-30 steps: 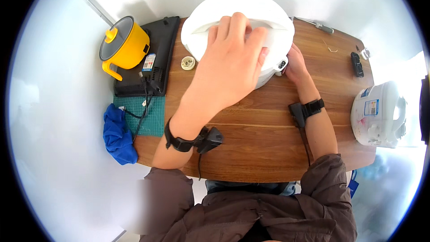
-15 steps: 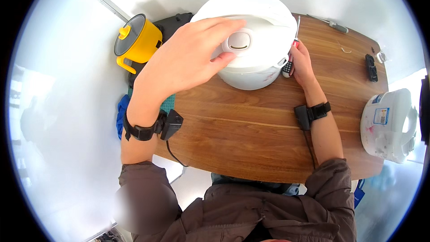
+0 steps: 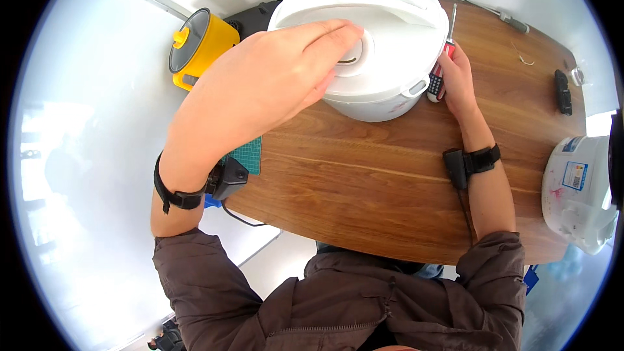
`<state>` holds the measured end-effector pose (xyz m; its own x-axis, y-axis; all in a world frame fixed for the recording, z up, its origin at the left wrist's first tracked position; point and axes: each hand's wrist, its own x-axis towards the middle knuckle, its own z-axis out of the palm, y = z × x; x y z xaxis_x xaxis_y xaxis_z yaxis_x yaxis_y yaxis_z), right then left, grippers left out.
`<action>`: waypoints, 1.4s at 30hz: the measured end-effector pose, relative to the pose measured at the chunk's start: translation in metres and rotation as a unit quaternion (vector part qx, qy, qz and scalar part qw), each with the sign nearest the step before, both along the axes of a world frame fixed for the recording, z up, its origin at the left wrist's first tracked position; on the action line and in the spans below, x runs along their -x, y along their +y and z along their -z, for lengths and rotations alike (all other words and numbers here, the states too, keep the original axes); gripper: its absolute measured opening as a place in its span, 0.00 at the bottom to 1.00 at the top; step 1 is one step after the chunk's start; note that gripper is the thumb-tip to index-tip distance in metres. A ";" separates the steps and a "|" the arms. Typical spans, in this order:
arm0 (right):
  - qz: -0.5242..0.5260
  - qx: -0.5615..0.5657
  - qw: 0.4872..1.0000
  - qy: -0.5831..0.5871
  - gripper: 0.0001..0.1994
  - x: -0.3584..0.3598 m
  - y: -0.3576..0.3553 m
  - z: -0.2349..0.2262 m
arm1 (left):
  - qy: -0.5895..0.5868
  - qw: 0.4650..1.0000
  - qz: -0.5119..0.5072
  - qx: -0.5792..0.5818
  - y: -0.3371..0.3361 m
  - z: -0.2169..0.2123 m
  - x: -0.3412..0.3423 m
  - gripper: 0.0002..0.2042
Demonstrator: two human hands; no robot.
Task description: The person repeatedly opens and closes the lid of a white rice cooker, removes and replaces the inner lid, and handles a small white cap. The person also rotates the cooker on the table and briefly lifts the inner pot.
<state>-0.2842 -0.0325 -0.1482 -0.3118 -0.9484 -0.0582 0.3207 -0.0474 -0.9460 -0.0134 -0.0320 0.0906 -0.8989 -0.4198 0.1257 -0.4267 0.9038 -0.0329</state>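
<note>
A white rice cooker [image 3: 390, 39] with a carrying handle stands at the far side of the table. On its lid is a round steam vent cap [image 3: 368, 48]. My left hand [image 3: 286, 68] reaches over the lid, its fingers closed together at this cap and partly hiding it. The thumb side is mostly hidden behind the hand. To the right of the cooker, my right hand [image 3: 459, 81] holds a screwdriver [image 3: 437, 82] with a red, black and white patterned handle, its metal shaft pointing away from me beside the cooker's rim.
A yellow pot [image 3: 214, 45] with a grey lid stands at the far left, a green cutting mat [image 3: 249, 155] nearer. Another white rice cooker [image 3: 575, 188] sits at the right edge. A grey-handled screwdriver [image 3: 513, 23] and a black object [image 3: 563, 93] lie at the far right.
My left fingers have drawn together over the vent cap, where thumb and fingers were spread around it before. The view has shifted, and the right hand's screwdriver shows more fully.
</note>
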 end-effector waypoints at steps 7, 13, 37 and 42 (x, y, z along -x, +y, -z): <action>0.006 -0.017 1.000 0.011 0.12 -0.001 0.002 -0.004 | 0.018 1.000 -0.001 0.001 -0.005 -0.003 0.006 0.29; 0.020 -0.005 1.000 0.016 0.12 -0.003 -0.001 0.001 | 0.000 1.000 -0.002 0.002 0.001 -0.001 0.014 0.30; 0.014 -0.001 0.997 0.076 0.11 -0.004 0.003 -0.006 | -0.019 0.998 -0.041 0.042 -0.004 -0.007 0.025 0.19; 0.016 0.004 0.996 0.088 0.11 -0.005 0.001 -0.004 | -0.051 0.997 -0.040 0.046 -0.004 -0.013 0.028 0.19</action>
